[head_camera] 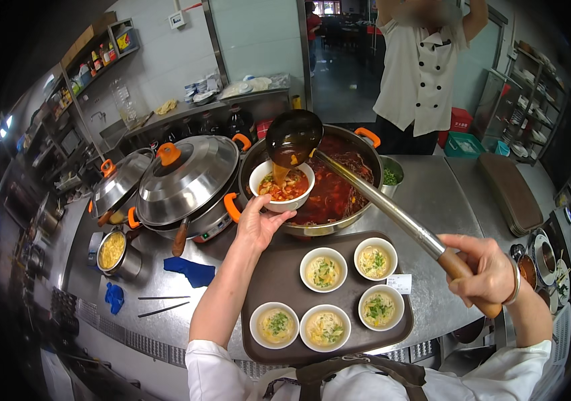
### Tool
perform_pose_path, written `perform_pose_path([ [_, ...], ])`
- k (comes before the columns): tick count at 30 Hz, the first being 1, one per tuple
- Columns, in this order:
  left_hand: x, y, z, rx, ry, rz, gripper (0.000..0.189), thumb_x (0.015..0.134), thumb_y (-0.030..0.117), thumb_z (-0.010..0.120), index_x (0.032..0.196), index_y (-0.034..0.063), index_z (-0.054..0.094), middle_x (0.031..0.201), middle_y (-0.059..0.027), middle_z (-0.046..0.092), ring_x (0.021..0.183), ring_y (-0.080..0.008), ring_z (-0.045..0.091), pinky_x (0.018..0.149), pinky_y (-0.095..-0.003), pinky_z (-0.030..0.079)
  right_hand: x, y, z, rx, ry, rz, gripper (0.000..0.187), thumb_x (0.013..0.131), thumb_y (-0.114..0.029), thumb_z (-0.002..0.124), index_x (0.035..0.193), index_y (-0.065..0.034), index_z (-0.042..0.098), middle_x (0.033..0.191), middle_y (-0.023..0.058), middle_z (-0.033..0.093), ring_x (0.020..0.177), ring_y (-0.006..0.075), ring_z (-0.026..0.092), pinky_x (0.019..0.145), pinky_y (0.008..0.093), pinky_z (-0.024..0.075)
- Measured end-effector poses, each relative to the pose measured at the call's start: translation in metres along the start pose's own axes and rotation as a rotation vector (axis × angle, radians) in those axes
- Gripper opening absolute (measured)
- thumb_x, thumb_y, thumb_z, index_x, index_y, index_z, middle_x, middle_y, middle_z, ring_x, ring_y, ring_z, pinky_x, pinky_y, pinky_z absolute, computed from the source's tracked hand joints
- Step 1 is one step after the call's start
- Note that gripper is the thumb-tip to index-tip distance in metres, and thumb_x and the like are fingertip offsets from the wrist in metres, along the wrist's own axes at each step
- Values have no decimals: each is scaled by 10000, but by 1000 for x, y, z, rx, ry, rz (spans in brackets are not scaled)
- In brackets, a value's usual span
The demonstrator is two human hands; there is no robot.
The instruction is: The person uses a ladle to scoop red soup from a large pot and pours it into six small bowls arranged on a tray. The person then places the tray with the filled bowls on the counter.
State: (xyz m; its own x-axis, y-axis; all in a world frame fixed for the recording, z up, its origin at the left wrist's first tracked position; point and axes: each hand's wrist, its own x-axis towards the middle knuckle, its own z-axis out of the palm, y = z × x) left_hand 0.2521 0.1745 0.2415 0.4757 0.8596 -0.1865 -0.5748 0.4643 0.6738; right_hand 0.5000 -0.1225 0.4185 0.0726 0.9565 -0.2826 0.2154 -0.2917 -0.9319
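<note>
My left hand [260,220] holds a white bowl [288,204] of red soup over the near left edge of a large steel pot [310,229] of dark red broth. In my right hand [483,270] is the wooden handle of a long steel ladle [381,200]. Its dark bowl tilts above the white bowl, and brownish broth runs from it into the soup. Below the pot lies a brown tray [270,270] bearing several white bowls of pale noodle soup [323,270] topped with chopped greens, and a printed paper slip [400,283].
Two lidded steel pots [185,180] with orange handles stand left. Nearer are a steel pot of yellow food [112,250], blue cloths [190,270] and dark chopsticks [163,309]. A container of chopped greens [391,175] and stacked brown trays [511,195] are right. A person [418,75] stands across the counter.
</note>
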Motion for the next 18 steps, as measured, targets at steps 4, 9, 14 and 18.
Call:
perform_pose_path([
  [4,-6,2,3,-31,-7,-42,538,791,158,597,1215,-18,316,1200,-300,390,1002,-473,514,775,-389,552,-6,15,5,-517,29,-267,632,639,43,586,1247,36,412,653,116,571,538,192,591,481,293,457],
  [9,-18,4,0,-41,2,-25,609,796,142,575,1274,-39,243,1227,-301,362,1000,-533,487,745,-384,569,-11,34,11,-819,121,-503,639,622,42,560,1233,69,376,698,179,580,585,316,605,525,352,481],
  [14,-30,8,-8,-96,7,-48,586,802,131,563,1270,-32,252,1228,-291,371,1012,-543,475,726,-406,576,-13,41,11,-827,110,-517,640,617,51,559,1235,67,391,685,161,582,580,289,609,507,338,476],
  [18,-44,12,-11,-82,-17,-21,565,808,119,549,1268,-34,259,1224,-284,385,1010,-544,477,732,-408,575,-18,38,9,-356,-27,-269,657,631,67,563,1266,52,394,652,100,583,534,200,594,456,284,446],
])
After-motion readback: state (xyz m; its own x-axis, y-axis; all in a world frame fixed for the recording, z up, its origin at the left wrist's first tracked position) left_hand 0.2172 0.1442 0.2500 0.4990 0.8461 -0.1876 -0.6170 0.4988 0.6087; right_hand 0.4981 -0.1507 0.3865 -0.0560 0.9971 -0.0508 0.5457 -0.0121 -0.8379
